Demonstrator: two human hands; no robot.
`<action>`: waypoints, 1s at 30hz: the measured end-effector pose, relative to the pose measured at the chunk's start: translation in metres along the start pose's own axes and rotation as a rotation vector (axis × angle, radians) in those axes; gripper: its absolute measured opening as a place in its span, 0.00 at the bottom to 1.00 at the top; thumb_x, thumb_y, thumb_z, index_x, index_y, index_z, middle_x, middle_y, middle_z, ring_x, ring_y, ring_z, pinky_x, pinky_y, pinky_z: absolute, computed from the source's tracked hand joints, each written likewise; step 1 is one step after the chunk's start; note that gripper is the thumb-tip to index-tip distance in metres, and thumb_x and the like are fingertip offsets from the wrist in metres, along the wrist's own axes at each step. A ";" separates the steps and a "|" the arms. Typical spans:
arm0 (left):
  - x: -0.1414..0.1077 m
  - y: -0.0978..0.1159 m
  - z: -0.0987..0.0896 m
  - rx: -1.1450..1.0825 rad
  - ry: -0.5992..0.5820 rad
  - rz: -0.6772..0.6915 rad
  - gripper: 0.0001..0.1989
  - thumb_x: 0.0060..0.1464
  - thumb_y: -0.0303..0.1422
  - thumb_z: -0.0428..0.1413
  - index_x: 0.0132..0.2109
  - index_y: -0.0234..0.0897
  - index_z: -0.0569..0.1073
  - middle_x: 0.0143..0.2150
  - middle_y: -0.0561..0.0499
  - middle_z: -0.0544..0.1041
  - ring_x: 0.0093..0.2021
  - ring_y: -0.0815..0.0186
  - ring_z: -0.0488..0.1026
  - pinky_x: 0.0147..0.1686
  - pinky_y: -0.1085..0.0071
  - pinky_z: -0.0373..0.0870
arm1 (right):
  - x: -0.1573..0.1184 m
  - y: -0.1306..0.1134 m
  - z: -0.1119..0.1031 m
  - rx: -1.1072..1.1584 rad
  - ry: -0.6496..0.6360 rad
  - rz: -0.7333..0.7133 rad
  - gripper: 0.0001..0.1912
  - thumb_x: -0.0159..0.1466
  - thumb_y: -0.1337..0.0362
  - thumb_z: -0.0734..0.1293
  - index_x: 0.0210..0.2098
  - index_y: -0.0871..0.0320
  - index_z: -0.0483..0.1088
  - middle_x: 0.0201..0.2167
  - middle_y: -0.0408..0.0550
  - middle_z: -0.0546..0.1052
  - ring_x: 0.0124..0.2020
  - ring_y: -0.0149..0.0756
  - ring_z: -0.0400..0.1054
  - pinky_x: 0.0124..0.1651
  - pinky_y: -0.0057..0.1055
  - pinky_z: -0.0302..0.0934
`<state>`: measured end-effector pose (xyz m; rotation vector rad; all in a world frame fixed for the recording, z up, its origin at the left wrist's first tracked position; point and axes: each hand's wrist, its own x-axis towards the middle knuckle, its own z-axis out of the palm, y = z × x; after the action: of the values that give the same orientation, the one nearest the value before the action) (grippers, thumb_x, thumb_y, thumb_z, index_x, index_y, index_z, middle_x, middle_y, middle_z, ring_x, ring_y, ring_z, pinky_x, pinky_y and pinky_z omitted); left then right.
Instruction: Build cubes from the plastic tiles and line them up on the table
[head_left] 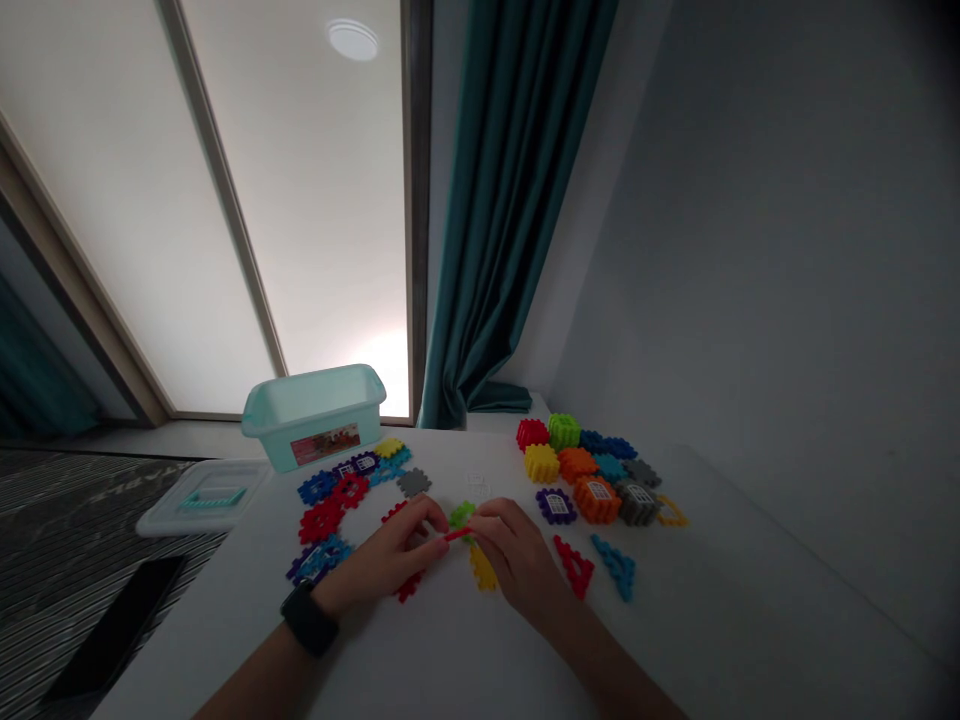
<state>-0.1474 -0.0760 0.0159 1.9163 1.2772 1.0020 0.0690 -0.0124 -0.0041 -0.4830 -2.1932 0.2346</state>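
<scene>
Between my two hands is a thin red plastic building piece, seen nearly edge-on. My left hand, with a dark watch on its wrist, pinches its left end. The fingers of my right hand are closed on its right end. Just behind the red piece shows a green notched piece, partly hidden by the fingers. A yellow notched piece lies beside my right hand. Another red piece lies partly covered under my left hand.
Stacks of notched blocks, such as an orange stack, stand at the right. A red triangle and a blue triangle lie nearer. Several flat pieces, including a red one, lie left. A mint bin stands at the back left.
</scene>
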 end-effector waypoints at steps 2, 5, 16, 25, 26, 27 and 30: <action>0.001 -0.003 -0.001 -0.007 0.042 0.012 0.10 0.64 0.42 0.53 0.41 0.40 0.71 0.43 0.48 0.73 0.44 0.61 0.72 0.46 0.64 0.72 | 0.002 0.000 -0.001 -0.003 -0.030 0.000 0.11 0.74 0.66 0.56 0.42 0.53 0.70 0.39 0.49 0.75 0.39 0.37 0.71 0.42 0.34 0.69; 0.001 -0.006 -0.003 -0.010 0.086 0.014 0.10 0.64 0.41 0.54 0.46 0.41 0.72 0.46 0.47 0.73 0.47 0.60 0.72 0.48 0.63 0.72 | 0.004 -0.002 -0.002 0.002 -0.047 -0.017 0.12 0.74 0.68 0.55 0.42 0.54 0.69 0.37 0.48 0.74 0.37 0.37 0.70 0.40 0.32 0.69; 0.000 0.001 -0.002 -0.090 -0.054 0.054 0.16 0.68 0.43 0.47 0.48 0.42 0.75 0.50 0.45 0.75 0.51 0.59 0.73 0.55 0.61 0.71 | 0.003 -0.007 -0.005 -0.025 0.060 -0.046 0.11 0.73 0.68 0.57 0.43 0.53 0.70 0.36 0.48 0.72 0.38 0.38 0.69 0.41 0.34 0.68; 0.001 -0.015 0.000 0.271 0.258 0.143 0.15 0.53 0.33 0.62 0.48 0.40 0.72 0.51 0.44 0.73 0.51 0.55 0.72 0.53 0.58 0.72 | 0.003 0.000 -0.001 -0.031 -0.029 -0.011 0.08 0.72 0.68 0.59 0.44 0.53 0.69 0.43 0.50 0.75 0.45 0.40 0.72 0.48 0.39 0.71; 0.001 -0.018 0.001 0.334 0.291 0.165 0.17 0.51 0.33 0.64 0.49 0.40 0.73 0.52 0.43 0.73 0.51 0.55 0.72 0.52 0.57 0.73 | 0.002 0.001 -0.001 -0.036 -0.042 -0.005 0.07 0.71 0.68 0.60 0.44 0.53 0.69 0.45 0.51 0.75 0.47 0.41 0.72 0.49 0.40 0.71; 0.000 -0.021 0.000 0.389 0.311 0.188 0.19 0.51 0.33 0.64 0.50 0.40 0.73 0.52 0.43 0.73 0.51 0.54 0.72 0.52 0.57 0.73 | 0.002 0.001 0.000 -0.040 -0.052 0.002 0.07 0.70 0.68 0.61 0.45 0.53 0.69 0.47 0.52 0.75 0.49 0.42 0.72 0.50 0.41 0.72; 0.000 -0.027 -0.001 0.505 0.323 0.252 0.21 0.52 0.35 0.65 0.53 0.40 0.73 0.52 0.42 0.72 0.50 0.53 0.73 0.50 0.56 0.74 | 0.000 0.001 0.001 -0.041 -0.079 0.027 0.10 0.67 0.68 0.64 0.49 0.53 0.67 0.53 0.55 0.72 0.55 0.46 0.70 0.53 0.46 0.72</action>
<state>-0.1610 -0.0670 -0.0057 2.4155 1.6173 1.2428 0.0682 -0.0111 -0.0053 -0.5353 -2.2731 0.2270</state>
